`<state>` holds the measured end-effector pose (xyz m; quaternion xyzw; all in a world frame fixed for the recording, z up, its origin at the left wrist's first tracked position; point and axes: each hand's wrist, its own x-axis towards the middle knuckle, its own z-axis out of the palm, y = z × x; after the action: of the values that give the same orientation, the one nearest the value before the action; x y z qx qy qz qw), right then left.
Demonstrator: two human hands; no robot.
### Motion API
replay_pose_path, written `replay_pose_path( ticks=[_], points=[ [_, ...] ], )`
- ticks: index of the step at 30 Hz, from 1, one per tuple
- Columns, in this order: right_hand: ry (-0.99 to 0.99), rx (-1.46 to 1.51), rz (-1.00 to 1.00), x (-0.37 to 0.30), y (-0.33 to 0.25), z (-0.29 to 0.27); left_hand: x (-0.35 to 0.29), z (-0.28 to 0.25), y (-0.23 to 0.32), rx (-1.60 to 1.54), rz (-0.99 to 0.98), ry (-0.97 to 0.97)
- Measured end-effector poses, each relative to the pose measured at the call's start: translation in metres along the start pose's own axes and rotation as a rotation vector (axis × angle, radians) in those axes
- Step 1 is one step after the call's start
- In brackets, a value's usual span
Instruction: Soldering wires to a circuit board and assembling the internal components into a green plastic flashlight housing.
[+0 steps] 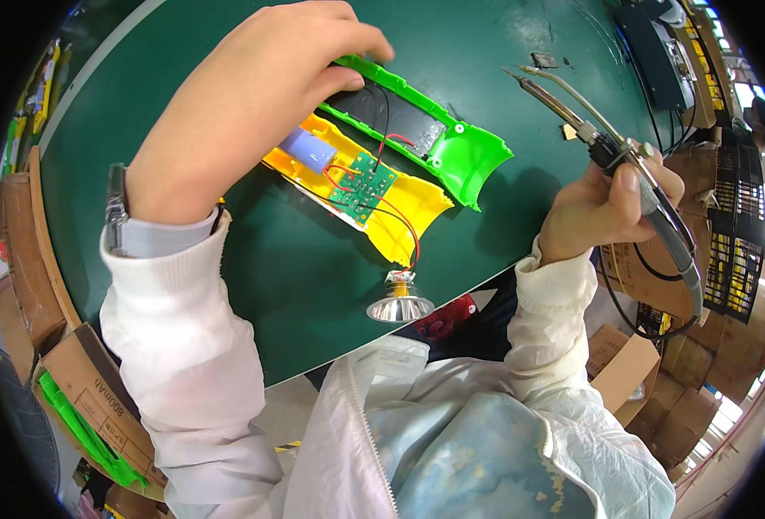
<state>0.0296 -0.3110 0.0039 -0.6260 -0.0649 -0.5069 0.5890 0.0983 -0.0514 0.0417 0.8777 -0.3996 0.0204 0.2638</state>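
My left hand (257, 95) reaches over the table and grips the far left end of a green plastic shell half (477, 160), which has a dark flat panel (395, 121) inside. Beside it lies a yellow shell half (421, 208) holding a purple cylindrical battery (309, 149) and a green circuit board (363, 189). A black wire and a red wire run between panel and board. More wires lead to a silver lamp reflector (400, 308) near the table's front edge. In my right hand (607, 203) is a soldering iron (564, 108), its tip raised away from the board.
A dark equipment box (655, 65) with cables stands at the far right of the green table (313, 329). A black crate (737, 233) and cardboard boxes (685, 372) are on the right. At lower left, a carton (101, 389) sits beside green shell pieces (80, 424).
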Motion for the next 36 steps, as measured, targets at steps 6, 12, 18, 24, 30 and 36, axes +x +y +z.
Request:
replay_pose_path(
  ticks=[6, 12, 18, 24, 30, 36],
  points=[
    [-0.049, 0.022, 0.034, 0.001, 0.001, -0.001, -0.002, -0.015, -0.001, -0.134, -0.088, -0.082],
    [-0.076, 0.015, 0.067, -0.001, 0.001, 0.002, -0.011, -0.032, 0.013, -0.284, -0.053, -0.195],
    [-0.101, -0.012, 0.088, -0.003, 0.0, 0.004, -0.011, -0.031, 0.014, -0.423, -0.146, -0.438],
    [-0.112, -0.024, 0.102, 0.001, 0.006, -0.002, -0.007, -0.036, 0.022, -0.506, -0.172, -0.341],
    [-0.14, -0.011, 0.12, 0.001, 0.008, -0.004, -0.008, -0.04, 0.024, -0.325, -0.233, -0.435],
    [-0.175, -0.015, 0.134, 0.001, 0.008, -0.004, -0.012, -0.042, 0.025, -0.3, -0.313, -0.519]
  ],
)
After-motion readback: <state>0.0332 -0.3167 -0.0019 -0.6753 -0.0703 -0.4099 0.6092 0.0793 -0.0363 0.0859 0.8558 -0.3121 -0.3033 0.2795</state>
